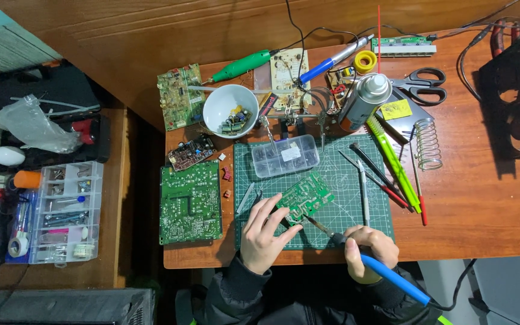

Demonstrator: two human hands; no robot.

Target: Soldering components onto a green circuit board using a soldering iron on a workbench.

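My left hand [266, 232] rests on the green cutting mat [344, 180] and pinches the near edge of a small green circuit board [306, 196]. My right hand [369, 245] grips a blue-handled soldering iron [386, 274]; its metal tip reaches the board's near corner, close to my left fingertips. Tweezers [245, 198] lie on the mat just left of my left hand.
A clear parts box [284, 156] sits behind the board. A large green board [190, 202] lies to the left, a white bowl [230, 110] of components behind it. Spray can [365, 99], scissors [422, 85], coil iron stand [428, 143] and hand tools [392, 171] crowd the right.
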